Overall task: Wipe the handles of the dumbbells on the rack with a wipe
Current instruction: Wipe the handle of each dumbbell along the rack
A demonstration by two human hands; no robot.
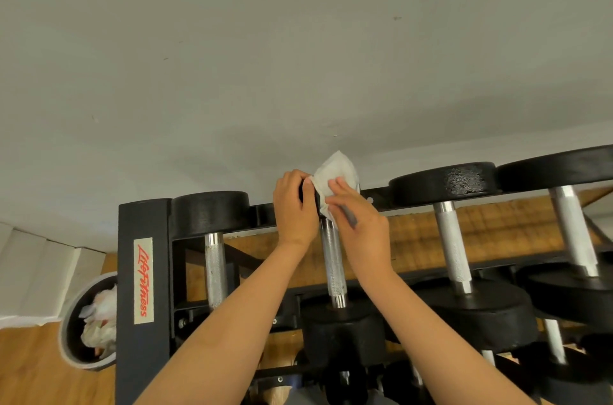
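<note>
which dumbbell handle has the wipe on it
The second handle from the left: only its far end has the wipe on it.

Four top-row dumbbells (454, 238), one wipe (336, 169), two hands (295, 209), one bin (66, 335)

Left hand (295, 205) close beside right hand (360, 222)

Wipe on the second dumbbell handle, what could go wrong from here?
1. The wipe sits only at the far end of the handle, where the right hand holds it; the bare length nearer you could get skipped.
2. Its loose top sticks up free and may snag or tear on the rough grip.
3. The left hand grips the dumbbell at its far weight, beside the rack rail; if it rolls, fingers could be pinched.
</note>
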